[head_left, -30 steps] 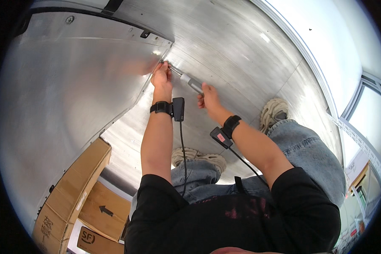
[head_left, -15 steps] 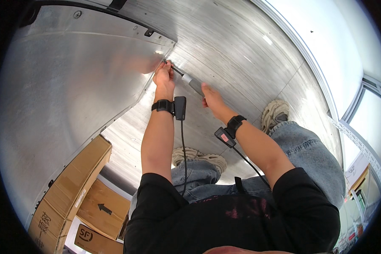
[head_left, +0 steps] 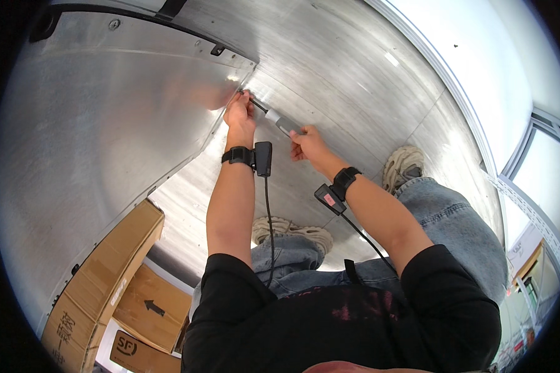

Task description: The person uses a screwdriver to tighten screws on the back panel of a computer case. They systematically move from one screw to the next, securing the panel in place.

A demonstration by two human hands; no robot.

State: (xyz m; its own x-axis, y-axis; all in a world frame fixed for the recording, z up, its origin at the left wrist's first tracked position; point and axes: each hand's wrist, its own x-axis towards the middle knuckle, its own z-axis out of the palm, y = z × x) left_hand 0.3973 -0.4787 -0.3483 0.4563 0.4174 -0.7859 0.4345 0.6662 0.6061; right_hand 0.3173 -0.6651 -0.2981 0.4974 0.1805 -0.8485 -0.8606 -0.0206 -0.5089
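Left hand (head_left: 239, 115) pinches the bit at the panel (head_left: 106, 124) seam, 11 o'clock; right hand (head_left: 308, 144) grips the screwdriver (head_left: 284, 124). Best keep it square, push steady.

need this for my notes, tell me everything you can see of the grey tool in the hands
The grey tool looks like a slim screwdriver: a light grey handle with a thin dark shaft. It lies slanted, tip up-left at the seam of the shiny metal panel. The right hand holds the handle; the left hand pinches the shaft near the tip.
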